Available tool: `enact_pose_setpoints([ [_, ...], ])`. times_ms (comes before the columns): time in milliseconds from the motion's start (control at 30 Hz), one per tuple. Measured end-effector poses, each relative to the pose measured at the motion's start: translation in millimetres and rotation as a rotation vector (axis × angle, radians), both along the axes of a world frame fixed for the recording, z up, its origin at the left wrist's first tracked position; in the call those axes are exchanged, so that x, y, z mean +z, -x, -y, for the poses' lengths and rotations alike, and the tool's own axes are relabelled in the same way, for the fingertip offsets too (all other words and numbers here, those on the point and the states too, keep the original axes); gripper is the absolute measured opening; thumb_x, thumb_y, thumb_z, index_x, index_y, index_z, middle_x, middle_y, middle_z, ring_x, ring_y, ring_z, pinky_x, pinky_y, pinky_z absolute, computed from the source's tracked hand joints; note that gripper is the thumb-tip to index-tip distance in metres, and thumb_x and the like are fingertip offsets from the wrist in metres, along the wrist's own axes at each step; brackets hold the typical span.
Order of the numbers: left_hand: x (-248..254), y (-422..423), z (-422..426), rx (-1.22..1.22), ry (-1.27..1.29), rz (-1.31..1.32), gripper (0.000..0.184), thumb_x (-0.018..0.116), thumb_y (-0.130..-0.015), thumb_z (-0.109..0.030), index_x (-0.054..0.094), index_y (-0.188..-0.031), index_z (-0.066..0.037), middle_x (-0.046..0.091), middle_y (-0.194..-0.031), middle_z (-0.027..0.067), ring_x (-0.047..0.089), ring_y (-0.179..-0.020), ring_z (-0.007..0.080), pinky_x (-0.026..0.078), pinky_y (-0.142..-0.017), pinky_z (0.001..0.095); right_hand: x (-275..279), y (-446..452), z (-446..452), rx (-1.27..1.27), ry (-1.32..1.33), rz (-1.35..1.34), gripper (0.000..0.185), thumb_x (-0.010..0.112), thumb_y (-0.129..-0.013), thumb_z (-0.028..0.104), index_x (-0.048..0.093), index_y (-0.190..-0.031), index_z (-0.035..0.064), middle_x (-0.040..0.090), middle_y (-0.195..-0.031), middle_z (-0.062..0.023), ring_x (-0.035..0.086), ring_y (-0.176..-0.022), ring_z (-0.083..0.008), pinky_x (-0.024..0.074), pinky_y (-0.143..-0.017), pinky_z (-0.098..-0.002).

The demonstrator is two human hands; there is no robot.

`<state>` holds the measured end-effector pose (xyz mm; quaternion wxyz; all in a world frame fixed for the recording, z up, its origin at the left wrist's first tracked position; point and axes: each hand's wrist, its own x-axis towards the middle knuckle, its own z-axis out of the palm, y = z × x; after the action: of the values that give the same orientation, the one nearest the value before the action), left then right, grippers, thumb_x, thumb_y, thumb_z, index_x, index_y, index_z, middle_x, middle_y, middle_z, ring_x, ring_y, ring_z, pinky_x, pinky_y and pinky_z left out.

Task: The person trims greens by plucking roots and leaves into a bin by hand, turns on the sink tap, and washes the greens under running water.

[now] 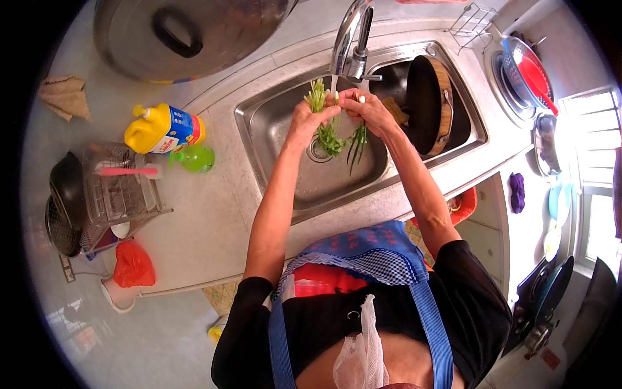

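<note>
Over the left basin of the steel sink (269, 107), my left hand (311, 120) is closed round a bunch of leafy greens (330, 141), with pale cut stems at the top and leaves hanging below. My right hand (370, 110) is closed on green onions (357, 146), whose white ends show at the fingers and dark green tips hang down. The fingertips of both hands are close together just below the faucet (353, 52). A thin stream of water seems to fall between them. The drain is partly hidden behind the leaves.
A black wok (421, 104) and a round wooden board (445, 107) stand in the right basin. Left of the sink are a yellow bottle (146, 133), a green bottle (196, 159) and a dish rack (113, 194). A colander (515, 61) sits at the right.
</note>
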<state>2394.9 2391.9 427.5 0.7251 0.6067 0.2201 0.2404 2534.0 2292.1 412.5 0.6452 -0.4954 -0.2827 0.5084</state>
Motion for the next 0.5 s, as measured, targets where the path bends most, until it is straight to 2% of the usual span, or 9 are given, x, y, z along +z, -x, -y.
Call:
enact_pose_setpoints([
  [100,-5.1,1.9,-5.8,-0.013,-0.015,-0.024,0.020,0.066,-0.075,-0.014,0.061,-0.091,-0.004,0.055,-0.069,-0.0029,0.045,-0.058,0.0058,0.036,-0.052,0.0221,3.9,0.6,0.0,-0.009,0.022,0.106,0.017,0.063,-0.083,0.022,0.060,-0.089,0.0073,0.046,-0.065,0.0067,0.036,-0.056,-0.0030,0.0271,-0.049,-0.0196],
  [167,-4.5,4.8,-9.7,-0.059,-0.011,-0.045,0.023,0.067,-0.076,-0.016,0.061,-0.095,-0.004,0.054,-0.070,-0.0030,0.045,-0.059,0.0058,0.035,-0.053,0.0221,9.2,-0.3,2.8,-0.020,0.095,0.295,0.016,0.058,-0.085,0.023,0.060,-0.085,0.0080,0.045,-0.064,0.0068,0.035,-0.056,-0.0031,0.0274,-0.049,-0.0200],
  [233,1.0,7.1,-10.1,-0.090,-0.070,-0.121,0.023,0.065,-0.077,-0.017,0.062,-0.096,-0.004,0.055,-0.069,-0.0032,0.044,-0.059,0.0059,0.034,-0.053,0.0221,9.9,-0.1,4.3,-0.018,0.095,0.295,0.016,0.057,-0.085,0.023,0.060,-0.085,0.0073,0.044,-0.064,0.0069,0.035,-0.056,-0.0032,0.0270,-0.049,-0.0201],
  [300,-2.9,7.1,-13.1,-0.106,-0.025,-0.112,0.024,0.064,-0.078,-0.017,0.061,-0.098,-0.004,0.055,-0.071,-0.0029,0.044,-0.060,0.0061,0.034,-0.054,0.0223,7.0,-0.9,3.5,-0.017,0.095,0.296,0.016,0.055,-0.086,0.022,0.059,-0.085,0.0067,0.043,-0.063,0.0070,0.034,-0.055,-0.0033,0.0266,-0.048,-0.0202],
  [367,-6.1,6.2,-12.9,-0.123,0.019,-0.102,0.025,0.063,-0.078,-0.018,0.061,-0.099,-0.005,0.056,-0.074,-0.0027,0.045,-0.061,0.0063,0.034,-0.055,0.0225,-1.6,-2.0,-1.0,0.011,0.014,0.073,0.015,0.054,-0.086,0.020,0.058,-0.087,0.0056,0.042,-0.062,0.0072,0.033,-0.055,-0.0032,0.0254,-0.048,-0.0202],
  [433,-8.6,4.4,-9.0,-0.072,0.220,-0.034,0.023,0.062,-0.079,-0.017,0.061,-0.099,-0.005,0.055,-0.080,-0.0019,0.046,-0.065,0.0068,0.035,-0.057,0.0229,-7.5,-1.7,-4.3,0.032,-0.004,-0.005,0.014,0.054,-0.086,0.019,0.057,-0.087,0.0054,0.041,-0.061,0.0072,0.033,-0.054,-0.0033,0.0249,-0.047,-0.0203],
  [500,-14.5,4.3,-8.4,-0.071,0.272,-0.005,0.021,0.061,-0.080,-0.017,0.060,-0.098,-0.005,0.055,-0.082,-0.0013,0.047,-0.067,0.0072,0.036,-0.058,0.0232,-5.5,1.8,-6.4,0.052,-0.023,-0.083,0.014,0.054,-0.086,0.019,0.057,-0.087,0.0051,0.040,-0.061,0.0072,0.032,-0.054,-0.0033,0.0243,-0.047,-0.0204],
])
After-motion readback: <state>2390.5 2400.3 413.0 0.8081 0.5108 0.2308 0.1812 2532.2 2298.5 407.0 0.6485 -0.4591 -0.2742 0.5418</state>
